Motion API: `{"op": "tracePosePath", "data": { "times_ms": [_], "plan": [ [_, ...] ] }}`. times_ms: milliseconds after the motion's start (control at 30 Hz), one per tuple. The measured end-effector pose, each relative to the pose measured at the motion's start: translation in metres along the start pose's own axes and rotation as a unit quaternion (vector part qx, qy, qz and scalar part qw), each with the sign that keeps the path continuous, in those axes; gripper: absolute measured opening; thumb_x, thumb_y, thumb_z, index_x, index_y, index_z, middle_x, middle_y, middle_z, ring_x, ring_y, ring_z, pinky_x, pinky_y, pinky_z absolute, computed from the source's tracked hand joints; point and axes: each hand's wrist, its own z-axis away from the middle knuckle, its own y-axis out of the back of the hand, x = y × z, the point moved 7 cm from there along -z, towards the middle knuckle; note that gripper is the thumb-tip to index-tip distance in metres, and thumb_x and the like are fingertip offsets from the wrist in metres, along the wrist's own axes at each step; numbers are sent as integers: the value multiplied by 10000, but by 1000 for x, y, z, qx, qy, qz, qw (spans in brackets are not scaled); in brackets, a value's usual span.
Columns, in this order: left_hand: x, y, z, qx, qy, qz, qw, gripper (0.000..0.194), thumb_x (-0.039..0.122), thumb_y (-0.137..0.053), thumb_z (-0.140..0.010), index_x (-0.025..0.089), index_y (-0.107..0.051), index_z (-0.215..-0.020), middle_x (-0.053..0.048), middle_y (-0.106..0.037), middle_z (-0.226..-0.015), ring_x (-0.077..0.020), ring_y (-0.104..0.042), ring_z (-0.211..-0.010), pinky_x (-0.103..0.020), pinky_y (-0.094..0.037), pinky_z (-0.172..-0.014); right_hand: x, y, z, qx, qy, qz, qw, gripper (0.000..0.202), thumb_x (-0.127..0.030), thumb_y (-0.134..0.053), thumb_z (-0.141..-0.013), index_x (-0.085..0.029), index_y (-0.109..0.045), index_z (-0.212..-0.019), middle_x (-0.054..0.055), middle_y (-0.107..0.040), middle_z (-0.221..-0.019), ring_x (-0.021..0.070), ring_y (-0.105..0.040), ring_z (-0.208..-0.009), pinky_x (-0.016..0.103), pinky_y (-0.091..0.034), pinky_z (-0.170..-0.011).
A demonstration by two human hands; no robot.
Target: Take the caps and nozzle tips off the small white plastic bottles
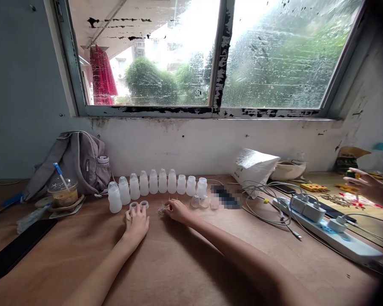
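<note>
A row of small frosted plastic baby bottles stands upright along the table. Those on the left have domed tops, while the three at the right end, such as the bottle, have bare necks. My left hand rests on the tabletop, fingers extended, at two whitish rings in front of the row. My right hand is closed in a pinch beside a thin ring. What sits between its fingertips is small and partly hidden. To its right lie three clear caps.
At left are a black phone-like slab, an iced drink and a grey backpack. At right, a white power strip, tangled cables and a white bag. Another person's hand reaches over the far-right table.
</note>
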Motion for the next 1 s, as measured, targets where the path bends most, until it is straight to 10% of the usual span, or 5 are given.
{"op": "tracePosePath", "data": {
  "times_ms": [133,467,700,1000],
  "plan": [
    [-3,-2,-3,-35,-5,29,999,270,225,-374,-783,143,-517,-997,-128,-548,-988,-263,-520,-876,-402,-351,-768,-1,-11,0,13,-20,-37,999,205,-320,-568,-726,-166,-592,-860,49,-576,-812,139,-533,-701,233,-383,-637],
    [55,27,22,-11,-263,282,923,207,209,-382,-790,210,-530,-934,-40,-560,-915,-160,-541,-834,-255,-410,-761,-8,27,59,55,4,-88,995,158,-307,-533,-744,-178,-576,-824,31,-546,-759,134,-504,-673,235,-388,-605],
    [46,11,17,-11,-183,238,954,356,448,-548,-684,198,-553,-937,-58,-535,-950,-227,-495,-910,-353,-391,-804,-5,20,71,37,-2,-106,994,175,-276,-530,-747,-174,-605,-868,55,-539,-836,137,-518,-686,251,-413,-652],
    [50,29,18,40,-186,372,909,372,428,-494,-761,217,-494,-1068,-52,-503,-976,-179,-516,-863,-291,-427,-760,-38,25,77,-5,113,-82,990,128,-291,-560,-740,-200,-603,-820,44,-548,-847,179,-471,-841,307,-368,-752]
  ]
}}
